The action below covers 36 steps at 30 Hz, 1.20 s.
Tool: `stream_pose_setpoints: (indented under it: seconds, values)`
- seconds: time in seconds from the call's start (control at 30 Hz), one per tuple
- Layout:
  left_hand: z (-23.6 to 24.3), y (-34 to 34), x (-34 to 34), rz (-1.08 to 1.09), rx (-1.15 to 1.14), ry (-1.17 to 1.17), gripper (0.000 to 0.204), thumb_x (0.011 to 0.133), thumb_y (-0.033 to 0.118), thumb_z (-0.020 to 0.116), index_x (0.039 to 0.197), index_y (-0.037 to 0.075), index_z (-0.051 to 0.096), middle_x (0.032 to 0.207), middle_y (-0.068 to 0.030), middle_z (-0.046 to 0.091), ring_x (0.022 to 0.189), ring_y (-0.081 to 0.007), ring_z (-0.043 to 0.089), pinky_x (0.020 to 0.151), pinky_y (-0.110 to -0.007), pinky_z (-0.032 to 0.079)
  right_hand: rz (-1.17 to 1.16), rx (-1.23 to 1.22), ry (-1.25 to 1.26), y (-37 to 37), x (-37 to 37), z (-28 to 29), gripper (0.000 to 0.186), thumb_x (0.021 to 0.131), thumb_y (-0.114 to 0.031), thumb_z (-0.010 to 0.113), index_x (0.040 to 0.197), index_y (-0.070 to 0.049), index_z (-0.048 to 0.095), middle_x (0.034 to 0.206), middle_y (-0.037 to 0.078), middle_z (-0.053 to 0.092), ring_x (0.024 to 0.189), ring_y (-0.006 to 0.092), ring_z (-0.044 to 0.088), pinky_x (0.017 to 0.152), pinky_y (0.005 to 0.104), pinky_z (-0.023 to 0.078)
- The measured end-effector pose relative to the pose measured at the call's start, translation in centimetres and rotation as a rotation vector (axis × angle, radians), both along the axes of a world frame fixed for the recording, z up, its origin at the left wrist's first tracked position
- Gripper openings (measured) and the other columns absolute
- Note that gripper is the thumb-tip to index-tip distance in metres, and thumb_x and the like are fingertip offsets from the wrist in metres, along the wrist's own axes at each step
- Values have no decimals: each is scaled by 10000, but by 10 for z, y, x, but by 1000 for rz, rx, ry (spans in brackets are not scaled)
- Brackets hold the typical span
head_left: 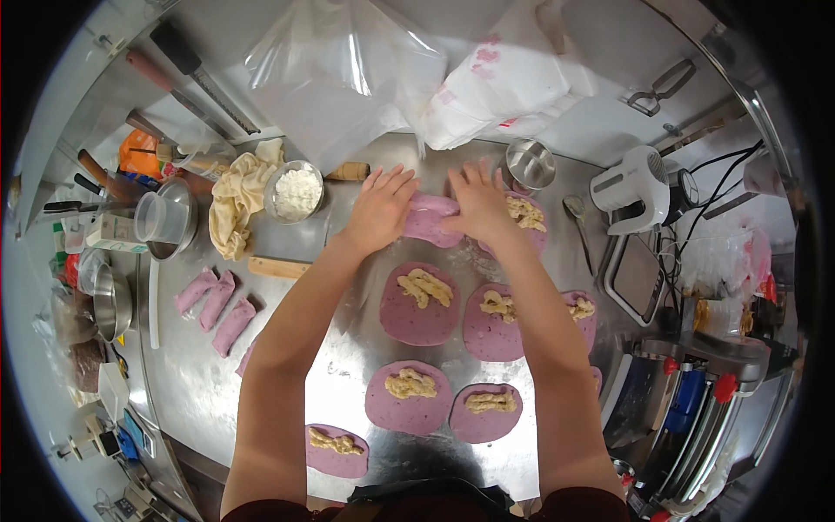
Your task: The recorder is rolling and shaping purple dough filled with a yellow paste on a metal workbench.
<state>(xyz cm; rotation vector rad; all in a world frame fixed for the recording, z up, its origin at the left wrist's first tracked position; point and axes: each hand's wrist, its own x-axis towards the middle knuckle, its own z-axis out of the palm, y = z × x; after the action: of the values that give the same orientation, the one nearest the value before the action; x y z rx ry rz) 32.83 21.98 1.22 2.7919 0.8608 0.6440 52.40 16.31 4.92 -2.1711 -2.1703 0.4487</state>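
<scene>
Near the back of the steel counter, my left hand (383,209) lies at the left end of a folded pink dough piece (428,222), its fingers stretched forward. My right hand (478,204) rests at the other end, fingers spread and thumb on the dough. Beside it, partly covered, is a flat pink round with pale yellow filling (526,213). More filled rounds lie between my forearms, such as one in the middle (419,317) and one lower down (409,413). Several narrow pink rolls (217,300) lie to the left.
A flour bowl (296,191), beige cloth (230,209) and wooden rolling pin (274,265) are left of my hands. A small steel pot (531,163), spoon (584,235), white mixer (626,187) and scale (635,278) stand right. A roller machine (687,418) is lower right; plastic bags (348,70) line the back.
</scene>
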Motion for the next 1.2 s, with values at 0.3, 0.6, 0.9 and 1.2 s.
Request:
stream_pose_setpoints:
  seconds: [0.3, 0.6, 0.9, 1.2]
  values:
    - [-4, -14, -11, -43, 101, 91, 435, 793, 85, 517, 1223, 19, 519, 1290, -134, 505, 1237, -294, 431, 1065, -457, 274, 105, 468, 54, -39, -14, -47, 560, 779, -309, 661, 1222, -5, 504, 1230, 136, 539, 1220, 301, 449, 1062, 526, 255]
    - [7, 3, 2, -90, -50, 36, 389, 744, 100, 625, 1125, 45, 577, 1104, -103, 566, 1068, -286, 507, 970, -401, 359, 94, 569, 130, -23, -25, -39, 401, 763, -218, 667, 1107, -29, 583, 1050, 88, 579, 1036, 269, 525, 982, 440, 350]
    - [5, 13, 9, -58, -94, 102, 334, 707, 53, 623, 1041, 61, 616, 975, -85, 554, 965, -272, 521, 843, -375, 404, 89, 561, 173, -17, -27, -42, 283, 733, -149, 663, 996, -48, 633, 941, 61, 579, 940, 247, 533, 844, 388, 397]
    - [11, -1, -4, -27, 73, -98, 390, 747, 72, 590, 1135, 39, 576, 1162, -113, 549, 1089, -269, 505, 947, -399, 376, 80, 708, 184, -20, -31, -38, 286, 754, -160, 636, 1016, -47, 627, 941, 51, 583, 924, 235, 541, 815, 389, 405]
